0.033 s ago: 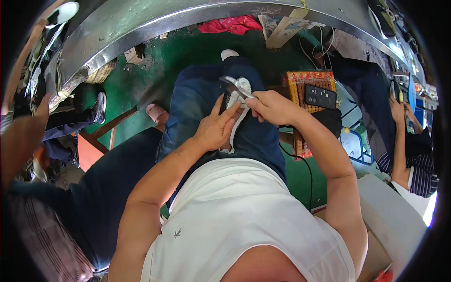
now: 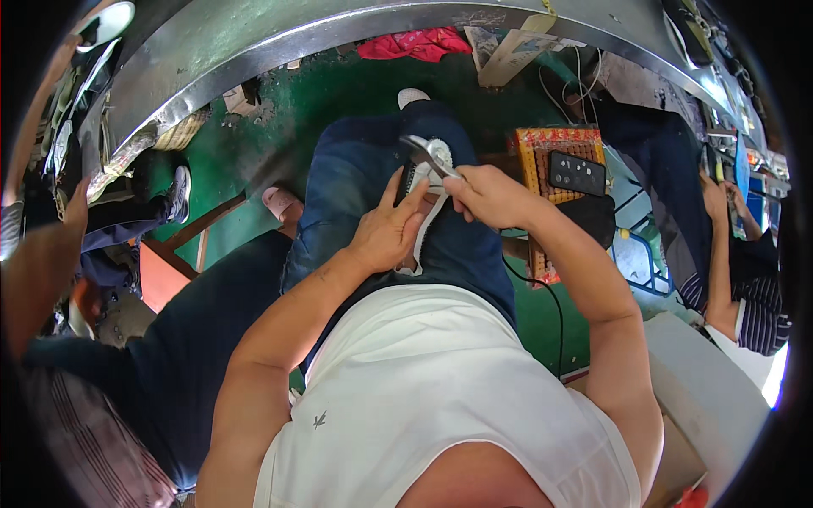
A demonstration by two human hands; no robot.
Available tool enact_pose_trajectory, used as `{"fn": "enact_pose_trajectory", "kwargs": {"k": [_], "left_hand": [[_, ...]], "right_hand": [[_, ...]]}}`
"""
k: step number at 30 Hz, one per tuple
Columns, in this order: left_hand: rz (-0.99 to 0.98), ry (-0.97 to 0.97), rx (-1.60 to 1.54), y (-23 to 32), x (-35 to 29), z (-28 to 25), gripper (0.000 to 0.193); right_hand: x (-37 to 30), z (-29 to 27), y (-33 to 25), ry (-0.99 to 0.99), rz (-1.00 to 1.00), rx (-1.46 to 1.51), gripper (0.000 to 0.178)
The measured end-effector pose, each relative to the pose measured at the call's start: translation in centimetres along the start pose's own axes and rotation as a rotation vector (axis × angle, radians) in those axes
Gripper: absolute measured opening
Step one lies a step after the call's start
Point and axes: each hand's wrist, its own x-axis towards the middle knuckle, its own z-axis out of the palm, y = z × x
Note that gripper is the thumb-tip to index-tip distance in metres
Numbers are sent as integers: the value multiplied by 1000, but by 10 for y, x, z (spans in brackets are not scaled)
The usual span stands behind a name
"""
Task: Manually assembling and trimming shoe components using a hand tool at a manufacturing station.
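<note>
Across my jeans-clad lap lies a white-edged shoe piece (image 2: 439,151), its rounded, ridged end pointing away from me. My left hand (image 2: 385,230) grips it from the left, with the index finger stretched along the edge. In my right hand (image 2: 489,195) is a hammer (image 2: 423,153), its curved metal head over the rounded end. Whether the head touches the shoe piece, I cannot tell. My fingers hide the hammer's handle and the middle of the piece.
A metal-edged bench (image 2: 279,52) curves across the front. On my right, a beaded seat mat (image 2: 539,157) carries a black phone-like device (image 2: 577,173). A cable (image 2: 556,317) hangs beside my right arm. Other people sit close on both sides.
The hammer head has tilted slightly, its far tip now a little higher. My hands keep their places. At the far left, another person's hand and arm have shifted.
</note>
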Motion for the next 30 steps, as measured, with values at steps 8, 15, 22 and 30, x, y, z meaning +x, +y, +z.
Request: {"fn": "enact_pose_trajectory", "kwargs": {"k": [8, 15, 22, 30], "left_hand": [[-161, 65, -186, -2, -4, 10, 93], [-219, -352, -679, -16, -20, -14, 111], [-142, -365, -731, -23, -20, -12, 116], [-451, -96, -855, -27, 20, -6, 73]], "right_hand": [[-8, 19, -2, 122, -3, 111, 51], [-24, 42, 4, 302, -212, -140, 48], [-14, 55, 34, 606, -199, 547, 44], [-11, 35, 29, 170, 35, 716, 51]]}}
